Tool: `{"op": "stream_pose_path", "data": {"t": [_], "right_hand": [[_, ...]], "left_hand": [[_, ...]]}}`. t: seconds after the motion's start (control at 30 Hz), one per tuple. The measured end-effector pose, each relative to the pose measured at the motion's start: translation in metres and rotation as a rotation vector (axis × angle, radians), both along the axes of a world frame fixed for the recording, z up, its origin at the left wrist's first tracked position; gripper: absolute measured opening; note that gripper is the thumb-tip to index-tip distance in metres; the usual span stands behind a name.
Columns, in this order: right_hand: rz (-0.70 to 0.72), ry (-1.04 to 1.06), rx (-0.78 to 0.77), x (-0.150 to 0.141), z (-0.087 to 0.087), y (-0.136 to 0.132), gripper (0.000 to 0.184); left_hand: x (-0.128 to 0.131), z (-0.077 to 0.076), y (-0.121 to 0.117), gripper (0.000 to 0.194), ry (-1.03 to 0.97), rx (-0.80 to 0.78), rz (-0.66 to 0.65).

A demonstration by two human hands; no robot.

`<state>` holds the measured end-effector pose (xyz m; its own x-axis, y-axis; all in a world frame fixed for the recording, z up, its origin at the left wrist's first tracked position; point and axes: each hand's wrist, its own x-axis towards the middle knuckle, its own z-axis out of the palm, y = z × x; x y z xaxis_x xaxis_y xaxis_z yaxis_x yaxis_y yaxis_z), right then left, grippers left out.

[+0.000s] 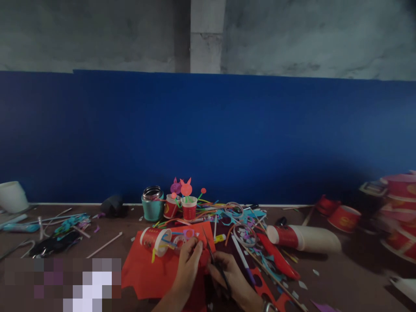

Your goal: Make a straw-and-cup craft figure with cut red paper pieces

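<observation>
My right hand [229, 268] is closed around dark-handled scissors [208, 243], whose blades point up and away from me. Close beside the blades, my left hand [190, 256] pinches a small piece of red paper [204, 256]; its outline is hard to make out against the red behind it. Under and left of that hand spread red paper sheets [151, 275]. A red and white paper cup [155, 241] lies on its side on them, with blue and yellow strips at its mouth. A tape roll [180, 241] sits just beyond my left fingers.
Upright paper cups [190, 211] at the back carry cut-out animal heads [186, 189]. Beside them stands a teal metal container [152, 207]. Straws and paper scraps [242, 216] litter the table to the right, near a stack of cups lying sideways [305, 238]. A blue wall panel [208, 138] closes the back.
</observation>
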<state>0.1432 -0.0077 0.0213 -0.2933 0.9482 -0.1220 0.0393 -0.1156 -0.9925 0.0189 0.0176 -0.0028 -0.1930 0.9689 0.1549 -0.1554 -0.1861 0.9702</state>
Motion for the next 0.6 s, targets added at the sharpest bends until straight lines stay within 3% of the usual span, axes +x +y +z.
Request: {"op": "stream_pose_path", "data": {"t": [0.6], "right_hand": [[-0.026, 0.001, 0.024, -0.002, 0.005, 0.0, 0.037]], "left_hand": [[0.001, 0.014, -0.004, 0.031, 0.033, 0.015, 0.017]]}}
